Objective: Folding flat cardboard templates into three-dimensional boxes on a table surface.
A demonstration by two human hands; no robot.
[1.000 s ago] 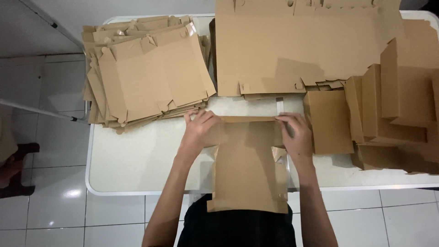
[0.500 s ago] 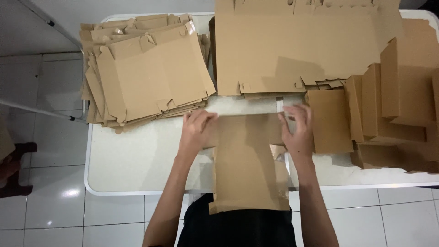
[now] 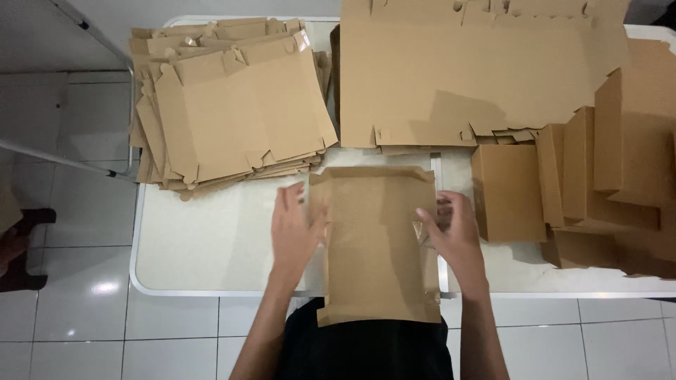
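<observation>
Left hand (image 3: 294,229) lies flat, fingers spread, palm pressed on the left edge of a flat brown cardboard blank (image 3: 377,243) at frame centre; its grip is wide, closed around nothing, just pushing down on the side flap. Right hand (image 3: 454,236) sits at the blank's right edge, fingers curled over a folded side flap; whether that grip actually pinches the flap or only presses it, cannot tell.

The cardboard blank lies lengthwise toward the person, top end on the white surface (image 3: 211,246), bottom end hanging past the near edge over the person's dark shirt (image 3: 366,348). Both forearms come up from the bottom of the frame on either side of it.

Upper left of frame: messy stack of flat blanks (image 3: 232,105), fanned out, overhanging the surface's left edge. Upper centre to upper right: big flat cardboard sheets (image 3: 479,70) with tabbed edges, just above the held blank, apart from it. Right of the right hand: folded-up brown boxes (image 3: 507,190), nearest one just beside the hand, more piled toward the right edge of frame (image 3: 627,155).

Metal seam strip (image 3: 438,211) runs down the surface beside the right hand. White tiled floor (image 3: 70,211) at left and bottom. Thin metal bars (image 3: 63,158) cross the left side of the frame.
</observation>
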